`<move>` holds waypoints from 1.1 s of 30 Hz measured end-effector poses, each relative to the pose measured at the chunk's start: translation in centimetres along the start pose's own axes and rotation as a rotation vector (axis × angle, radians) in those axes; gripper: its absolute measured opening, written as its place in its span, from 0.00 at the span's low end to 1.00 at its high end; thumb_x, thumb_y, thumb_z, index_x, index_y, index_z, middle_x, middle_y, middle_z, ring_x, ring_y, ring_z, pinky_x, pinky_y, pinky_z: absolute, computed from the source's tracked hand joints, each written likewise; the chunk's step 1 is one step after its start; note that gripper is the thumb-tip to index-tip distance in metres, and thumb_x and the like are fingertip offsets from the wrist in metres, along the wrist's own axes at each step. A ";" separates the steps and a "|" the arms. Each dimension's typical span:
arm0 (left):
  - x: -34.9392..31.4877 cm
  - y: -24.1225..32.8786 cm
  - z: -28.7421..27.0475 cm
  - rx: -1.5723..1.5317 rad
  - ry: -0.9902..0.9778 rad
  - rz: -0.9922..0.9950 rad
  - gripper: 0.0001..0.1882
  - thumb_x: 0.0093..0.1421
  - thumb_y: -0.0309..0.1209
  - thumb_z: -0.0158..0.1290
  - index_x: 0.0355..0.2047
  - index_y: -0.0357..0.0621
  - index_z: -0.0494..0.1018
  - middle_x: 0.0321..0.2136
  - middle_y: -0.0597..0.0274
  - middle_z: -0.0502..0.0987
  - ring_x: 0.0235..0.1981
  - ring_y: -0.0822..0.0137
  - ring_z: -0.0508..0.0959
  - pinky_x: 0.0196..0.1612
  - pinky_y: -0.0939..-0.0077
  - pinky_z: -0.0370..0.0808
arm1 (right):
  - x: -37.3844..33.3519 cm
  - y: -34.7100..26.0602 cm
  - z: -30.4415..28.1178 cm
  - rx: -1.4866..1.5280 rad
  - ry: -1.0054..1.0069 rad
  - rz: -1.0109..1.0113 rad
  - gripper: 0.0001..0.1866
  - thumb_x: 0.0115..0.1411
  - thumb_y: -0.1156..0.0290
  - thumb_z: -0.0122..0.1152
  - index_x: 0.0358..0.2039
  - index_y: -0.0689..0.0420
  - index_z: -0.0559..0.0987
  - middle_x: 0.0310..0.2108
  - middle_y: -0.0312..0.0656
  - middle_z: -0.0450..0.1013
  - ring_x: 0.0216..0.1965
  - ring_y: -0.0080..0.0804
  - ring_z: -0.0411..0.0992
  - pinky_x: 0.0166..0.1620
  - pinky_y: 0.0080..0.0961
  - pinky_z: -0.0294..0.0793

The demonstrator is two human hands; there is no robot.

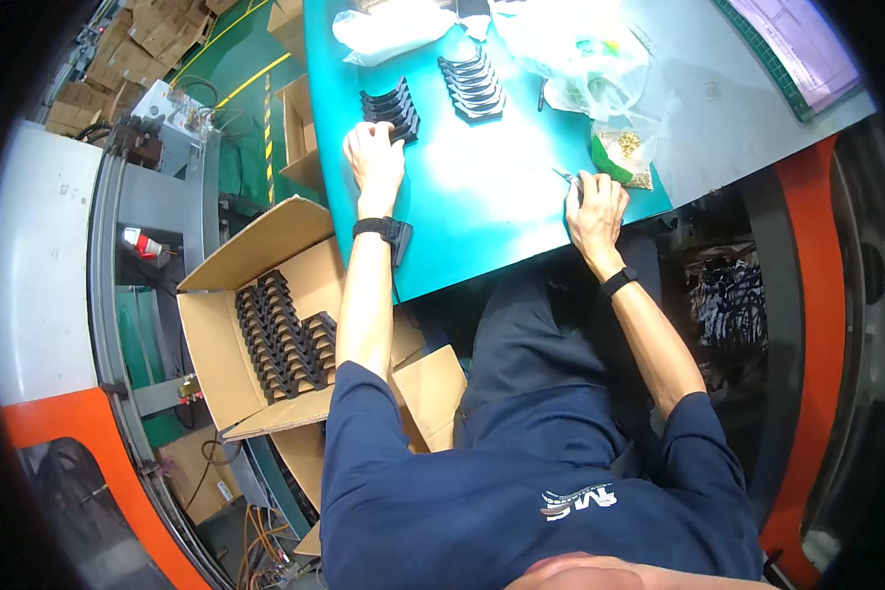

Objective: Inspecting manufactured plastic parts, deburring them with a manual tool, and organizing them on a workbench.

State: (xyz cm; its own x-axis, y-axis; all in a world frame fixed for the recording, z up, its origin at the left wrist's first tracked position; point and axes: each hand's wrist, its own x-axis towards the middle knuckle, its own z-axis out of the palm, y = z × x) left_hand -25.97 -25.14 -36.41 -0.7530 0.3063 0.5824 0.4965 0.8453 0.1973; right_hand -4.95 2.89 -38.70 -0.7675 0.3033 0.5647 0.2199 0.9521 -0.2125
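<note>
My left hand (375,157) is at the near end of a short row of black curved parts (390,106), its fingers closed on the nearest one. Just to the right, a second row of the same black curved parts (472,84) lies on the teal mat (452,216). Near the mat's right front edge, my right hand (596,211) is closed around a small tool with a thin pointed tip (563,174). Most of this tool is hidden by my fingers. Close beyond that hand lies a clear bag of small brass-coloured pieces (627,152) with a green patch.
An open cardboard box (305,221) with rows of black curved parts (283,339) stands left of my legs. White plastic bags (580,49) lie at the table's far side. At the far right is a green-edged board with paper (792,49). Orange-and-white machinery (54,413) flanks me.
</note>
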 end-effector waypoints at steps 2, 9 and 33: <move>0.4 0.0 -0.1 0.030 0.004 -0.043 0.22 0.47 0.34 0.65 0.42 0.46 0.73 0.41 0.55 0.70 0.47 0.54 0.68 0.56 0.57 0.63 | 0.5 0.0 0.3 0.005 0.029 -0.007 0.13 0.54 0.66 0.58 0.39 0.57 0.75 0.35 0.45 0.67 0.41 0.42 0.66 0.51 0.41 0.62; 2.7 -1.6 -1.8 -0.099 0.025 -0.291 0.24 0.56 0.44 0.58 0.46 0.41 0.73 0.46 0.46 0.71 0.49 0.47 0.69 0.53 0.54 0.66 | 0.9 0.6 0.1 0.007 -0.042 0.027 0.12 0.56 0.68 0.58 0.40 0.56 0.75 0.37 0.45 0.67 0.43 0.43 0.65 0.53 0.43 0.60; 11.8 -10.8 1.2 -0.007 -0.428 -0.884 0.31 0.64 0.43 0.46 0.59 0.32 0.57 0.51 0.38 0.66 0.52 0.43 0.68 0.53 0.52 0.67 | 25.4 -10.6 -16.8 0.128 -1.691 0.137 0.22 0.59 0.53 0.55 0.45 0.57 0.79 0.41 0.54 0.76 0.45 0.52 0.74 0.48 0.42 0.73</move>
State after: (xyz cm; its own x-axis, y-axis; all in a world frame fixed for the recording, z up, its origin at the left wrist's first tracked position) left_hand -40.73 -30.18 -32.62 -0.9470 -0.3011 -0.1123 -0.3195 0.8444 0.4301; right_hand -16.69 1.12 -8.68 -0.5039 -0.0804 -0.8600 0.3525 0.8898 -0.2898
